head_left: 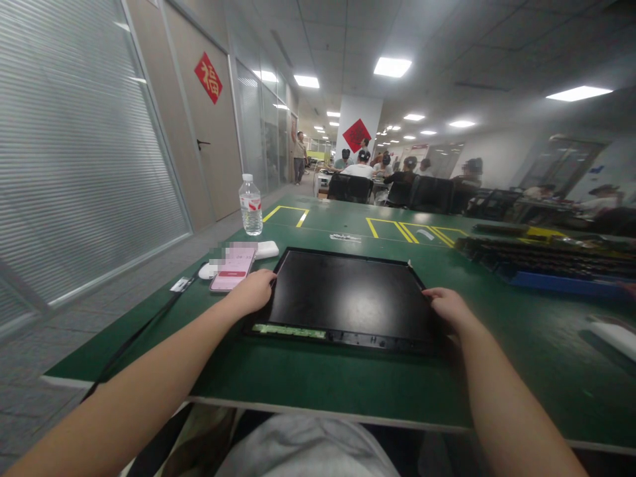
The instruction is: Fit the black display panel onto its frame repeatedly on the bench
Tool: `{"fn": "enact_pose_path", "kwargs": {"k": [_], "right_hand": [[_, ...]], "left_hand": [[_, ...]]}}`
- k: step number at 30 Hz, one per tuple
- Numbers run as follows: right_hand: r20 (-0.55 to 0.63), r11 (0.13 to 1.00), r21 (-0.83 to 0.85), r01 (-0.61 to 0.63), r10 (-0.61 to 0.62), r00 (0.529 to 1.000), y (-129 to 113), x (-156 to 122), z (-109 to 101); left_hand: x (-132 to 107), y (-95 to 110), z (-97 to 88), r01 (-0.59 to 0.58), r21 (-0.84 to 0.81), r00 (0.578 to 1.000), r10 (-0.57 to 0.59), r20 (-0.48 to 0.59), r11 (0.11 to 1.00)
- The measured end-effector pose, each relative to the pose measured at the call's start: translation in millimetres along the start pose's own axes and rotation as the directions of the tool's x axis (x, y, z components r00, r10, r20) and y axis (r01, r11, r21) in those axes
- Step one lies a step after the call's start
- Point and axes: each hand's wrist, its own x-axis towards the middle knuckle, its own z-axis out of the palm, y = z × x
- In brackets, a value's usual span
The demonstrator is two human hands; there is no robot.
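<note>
A black flat display panel lies face up in front of me, with a green circuit strip along the left part of its near edge. At the panel's left edge, my left hand is closed with its fingers pinching the frame. On the opposite side my right hand grips the right edge, thumb on top and the other fingers mostly hidden underneath. Whether the panel rests fully on the table or is slightly raised, I cannot tell.
Left of the panel are a phone, a white object, a water bottle and a black strap. Dark strips are stacked on a blue tray at the right of the green table. People sit farther back.
</note>
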Motion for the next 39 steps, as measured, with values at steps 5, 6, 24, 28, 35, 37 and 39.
{"fn": "enact_pose_path", "kwargs": {"k": [5,6,24,28,35,37,39], "right_hand": [[0.012,1.0,0.008,-0.01,0.01,1.0,0,0,0],[0.008,1.0,0.008,-0.006,0.006,1.0,0,0,0],[-0.025,0.999,-0.033,0.022,-0.022,0.999,-4,-2,3],[-0.019,0.999,-0.047,0.023,-0.024,1.0,-3,-2,3],[-0.041,0.996,-0.072,0.049,-0.052,0.998,-2,0,5],[-0.047,0.996,-0.077,0.05,-0.054,0.997,-3,-1,5],[-0.053,0.995,-0.088,0.043,-0.048,0.997,-4,-2,4]], "left_hand": [[-4,1,-3.8,-0.026,0.055,1.0,0.025,0.008,0.998],[-5,2,-5.8,-0.024,0.052,1.0,0.023,0.013,0.998],[-6,3,-13.9,0.143,-0.84,0.971,-0.24,0.016,0.523],[-6,15,-22.3,0.158,-0.96,0.935,-0.348,0.07,0.232],[1,13,-18.3,0.167,-0.986,0.898,-0.417,0.14,0.027],[2,13,-16.7,0.185,-0.983,0.889,-0.429,0.16,0.018],[3,14,-15.8,0.236,-0.972,0.871,-0.443,0.213,-0.005]]}}
